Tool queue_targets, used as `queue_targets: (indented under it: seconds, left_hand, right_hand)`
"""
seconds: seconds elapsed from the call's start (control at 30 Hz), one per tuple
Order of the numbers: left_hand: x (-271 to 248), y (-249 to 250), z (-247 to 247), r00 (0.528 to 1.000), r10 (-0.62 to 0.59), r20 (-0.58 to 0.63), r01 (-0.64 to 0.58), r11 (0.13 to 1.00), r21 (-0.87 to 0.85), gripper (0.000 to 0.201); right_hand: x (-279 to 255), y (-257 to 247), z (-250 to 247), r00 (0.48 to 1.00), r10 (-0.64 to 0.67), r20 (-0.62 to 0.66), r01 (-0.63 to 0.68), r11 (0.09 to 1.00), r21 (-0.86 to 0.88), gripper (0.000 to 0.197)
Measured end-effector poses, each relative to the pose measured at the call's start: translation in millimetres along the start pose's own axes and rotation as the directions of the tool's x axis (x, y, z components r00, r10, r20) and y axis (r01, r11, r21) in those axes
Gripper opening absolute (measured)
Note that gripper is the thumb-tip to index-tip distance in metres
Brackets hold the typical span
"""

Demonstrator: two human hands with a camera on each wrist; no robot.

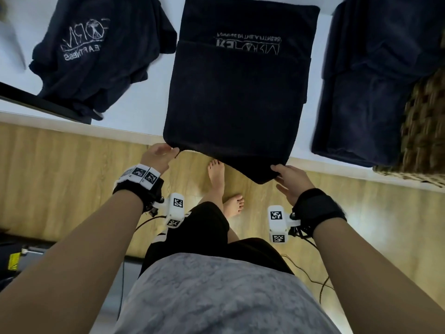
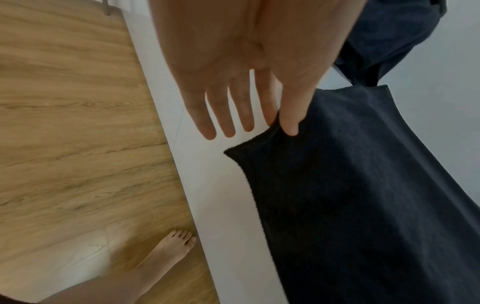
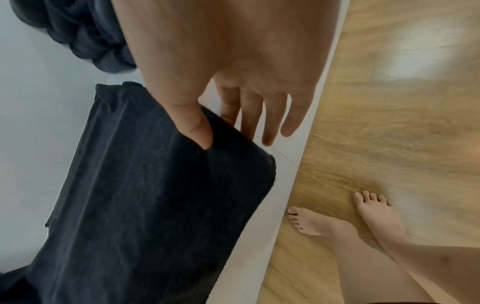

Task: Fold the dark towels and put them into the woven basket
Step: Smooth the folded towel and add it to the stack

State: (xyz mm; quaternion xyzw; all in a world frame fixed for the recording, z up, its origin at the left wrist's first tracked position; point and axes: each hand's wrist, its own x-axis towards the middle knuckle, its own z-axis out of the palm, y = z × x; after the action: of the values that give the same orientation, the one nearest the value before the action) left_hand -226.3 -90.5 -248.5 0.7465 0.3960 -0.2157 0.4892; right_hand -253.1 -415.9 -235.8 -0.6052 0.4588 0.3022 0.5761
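A dark towel (image 1: 236,97) with white lettering lies partly folded on the white table (image 1: 134,121), and its near end hangs past the table's front edge. My left hand (image 1: 161,155) pinches its near left corner between thumb and forefinger, the other fingers straight (image 2: 281,123). My right hand (image 1: 286,177) pinches the near right corner the same way (image 3: 215,131). The towel (image 2: 363,185) (image 3: 142,195) stretches away from both hands. The woven basket (image 1: 423,131) stands at the table's right end.
A crumpled dark towel (image 1: 96,56) with a white logo lies at the table's left. More dark towels (image 1: 375,80) are piled at the right against the basket. A black bar (image 1: 36,100) crosses the left edge. My bare feet (image 1: 216,174) stand on the wooden floor.
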Motion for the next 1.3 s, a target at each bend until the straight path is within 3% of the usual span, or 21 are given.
queue_targets:
  seconds: [0.2, 0.4, 0.47, 0.57, 0.67, 0.73, 0.83, 0.97, 1.13, 1.3]
  left_hand:
    - [3, 8, -2, 0.997, -0.059, -0.050, 0.057, 0.997, -0.050, 0.020]
    - [-21, 14, -13, 0.990, -0.135, -0.050, 0.130, 0.987, -0.095, 0.015]
    - [-31, 18, -17, 0.994, -0.087, -0.062, 0.076, 0.984, -0.162, 0.013]
    - [-42, 31, -27, 0.995, 0.064, -0.082, -0.073, 0.992, -0.108, 0.007]
    - [-44, 45, -37, 0.987, 0.160, -0.001, -0.159, 0.981, -0.115, 0.003]
    - [-43, 58, -40, 0.988, 0.125, 0.093, -0.090, 0.947, -0.308, 0.013]
    - [-39, 78, -44, 0.969, 0.113, 0.221, 0.030, 0.830, -0.557, 0.026]
    - [-30, 103, -44, 0.945, 0.223, 0.239, -0.045, 0.813, -0.581, 0.036]
    - [-13, 135, -38, 0.974, 0.201, 0.105, -0.113, 0.832, -0.543, 0.014]
    - [20, 174, -29, 0.973, 0.231, -0.024, -0.222, 0.896, -0.385, 0.035]
  right_hand:
    - [-11, 8, -11, 0.999, -0.032, 0.009, 0.032, 0.999, 0.023, 0.028]
    - [-33, 2, -23, 0.989, -0.031, 0.144, -0.018, 0.943, 0.331, 0.052]
    - [-42, -5, -25, 0.990, -0.093, 0.108, 0.047, 0.929, 0.367, 0.049]
    - [-53, -19, -26, 0.970, -0.242, 0.026, 0.217, 0.909, 0.356, 0.044]
    - [-59, -35, -30, 0.931, -0.365, 0.002, 0.346, 0.882, 0.319, 0.032]
    - [-60, -47, -30, 0.918, -0.397, 0.013, 0.370, 0.865, 0.339, 0.025]
    - [-57, -67, -31, 0.905, -0.426, 0.019, 0.376, 0.817, 0.437, 0.025]
    - [-49, -95, -32, 0.890, -0.456, 0.001, 0.378, 0.738, 0.559, 0.039]
    - [-34, -131, -32, 0.828, -0.550, -0.111, 0.547, 0.750, 0.372, 0.024]
    - [-7, -180, -21, 0.746, -0.625, -0.231, 0.663, 0.729, 0.169, 0.006]
